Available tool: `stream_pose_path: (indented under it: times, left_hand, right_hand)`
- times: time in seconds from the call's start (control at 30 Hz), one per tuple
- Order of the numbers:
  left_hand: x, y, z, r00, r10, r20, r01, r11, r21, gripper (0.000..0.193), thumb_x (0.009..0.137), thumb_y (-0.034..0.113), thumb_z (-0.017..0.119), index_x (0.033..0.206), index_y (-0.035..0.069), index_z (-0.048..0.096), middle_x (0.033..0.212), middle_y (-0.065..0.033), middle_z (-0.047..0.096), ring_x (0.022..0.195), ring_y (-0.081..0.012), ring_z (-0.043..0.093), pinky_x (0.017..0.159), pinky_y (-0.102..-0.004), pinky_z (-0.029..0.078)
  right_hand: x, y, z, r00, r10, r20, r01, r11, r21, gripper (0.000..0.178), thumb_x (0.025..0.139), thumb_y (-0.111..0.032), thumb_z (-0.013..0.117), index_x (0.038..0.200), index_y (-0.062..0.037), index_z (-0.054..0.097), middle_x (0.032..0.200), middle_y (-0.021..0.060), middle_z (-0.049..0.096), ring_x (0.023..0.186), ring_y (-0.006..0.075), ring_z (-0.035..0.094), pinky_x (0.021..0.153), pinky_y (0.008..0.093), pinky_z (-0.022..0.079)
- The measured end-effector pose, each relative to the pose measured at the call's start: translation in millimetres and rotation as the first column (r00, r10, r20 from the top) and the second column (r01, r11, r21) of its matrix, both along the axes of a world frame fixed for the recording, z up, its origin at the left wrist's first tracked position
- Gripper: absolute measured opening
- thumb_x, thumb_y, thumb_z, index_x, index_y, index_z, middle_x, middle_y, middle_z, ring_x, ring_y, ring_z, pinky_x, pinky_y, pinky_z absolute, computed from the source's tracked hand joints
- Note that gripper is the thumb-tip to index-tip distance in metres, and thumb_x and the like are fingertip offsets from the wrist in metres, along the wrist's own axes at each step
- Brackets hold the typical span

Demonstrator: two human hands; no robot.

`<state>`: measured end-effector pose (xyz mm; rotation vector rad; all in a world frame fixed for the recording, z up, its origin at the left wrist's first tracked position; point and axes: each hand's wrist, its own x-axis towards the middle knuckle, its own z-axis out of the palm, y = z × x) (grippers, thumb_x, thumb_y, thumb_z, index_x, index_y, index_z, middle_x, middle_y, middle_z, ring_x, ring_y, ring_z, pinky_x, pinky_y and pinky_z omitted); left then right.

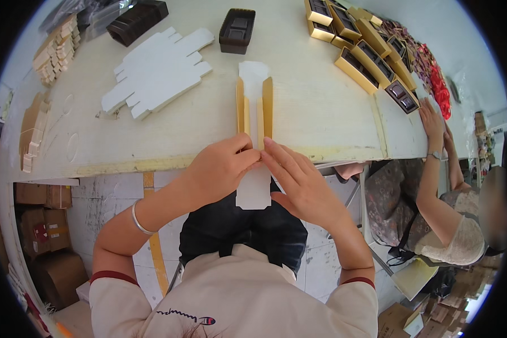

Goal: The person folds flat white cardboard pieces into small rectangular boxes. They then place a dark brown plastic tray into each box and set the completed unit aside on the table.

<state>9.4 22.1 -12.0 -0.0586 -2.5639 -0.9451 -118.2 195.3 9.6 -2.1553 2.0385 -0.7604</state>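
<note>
A part-folded cardboard carton point(253, 191), white with gold inner side walls, lies straight in front of me and sticks out past the table's near edge. Its two long walls stand up, while its far and near end flaps lie flat. My left hand point(222, 166) is closed, thumb and fingers pinching the carton near the table edge. On the other side, my right hand point(304, 183) grips the carton's right wall, with long, nearly straight fingers and the thumb lower by the near flap. The fingertips of both hands almost meet; the exact fold between them is partly hidden.
Beyond the carton stands a dark brown plastic tray point(236, 31). Left of it lie a stack of white carton blanks point(160, 70) and nested brown trays point(137, 21). Filled gold boxes point(372, 56) pile up at right, near a co-worker's hand point(431, 121). Folded cartons point(34, 132) sit far left.
</note>
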Motion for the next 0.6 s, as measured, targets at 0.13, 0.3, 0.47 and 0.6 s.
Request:
stream_pose_path:
  times: [0.13,0.3,0.47,0.6]
  left_hand:
    - [0.4,3.7,2.1,0.999,-0.01,-0.038,0.01,1.0,0.0,0.026,0.093,0.025,0.057,0.104,0.002,0.063,0.095,-0.0103,0.057,0.078,-0.0295,0.059,0.068,-0.0349,0.049]
    - [1.1,-13.2,15.4,0.987,-0.14,0.079,0.099,0.917,0.385,0.04,0.1,0.033,0.045,0.119,0.0,0.057,0.11,-0.0146,0.059,0.089,-0.0262,0.061,0.078,-0.0339,0.049]
    - [0.3,-5.4,14.5,0.986,0.007,0.169,-0.1,0.832,0.545,0.033,0.095,0.008,0.05,0.127,0.002,0.042,0.123,-0.0146,0.052,0.079,-0.0146,0.059,0.068,-0.026,0.05]
    - [-4.0,-7.3,15.3,0.988,0.015,0.152,-0.115,0.728,0.676,0.032,0.093,0.003,0.053,0.121,0.005,0.038,0.133,-0.0122,0.042,0.069,-0.0097,0.056,0.058,-0.0206,0.048]
  right_hand:
    - [-3.4,-6.7,-21.3,0.994,-0.015,0.109,0.041,0.97,-0.24,0.056,0.064,0.002,0.072,0.118,0.0047,0.058,0.128,0.0194,0.052,0.108,0.0343,0.055,0.09,0.04,0.047]
    - [-4.4,-27.7,-26.0,0.843,-0.024,0.537,0.209,0.935,-0.286,0.024,0.081,0.003,0.067,0.104,0.0028,0.063,0.096,0.0137,0.059,0.082,0.0243,0.058,0.071,0.0316,0.048]
    - [7.5,-37.8,-29.9,0.615,-0.044,0.787,0.394,0.882,-0.258,0.023,0.085,0.006,0.062,0.107,-0.0008,0.063,0.102,0.0116,0.052,0.07,0.0157,0.053,0.061,0.0261,0.044]
    - [5.6,-37.5,-24.8,0.879,-0.19,0.437,0.33,0.904,-0.271,0.032,0.082,0.006,0.063,0.114,-0.001,0.061,0.108,0.0134,0.051,0.07,0.0178,0.054,0.059,0.0272,0.046]
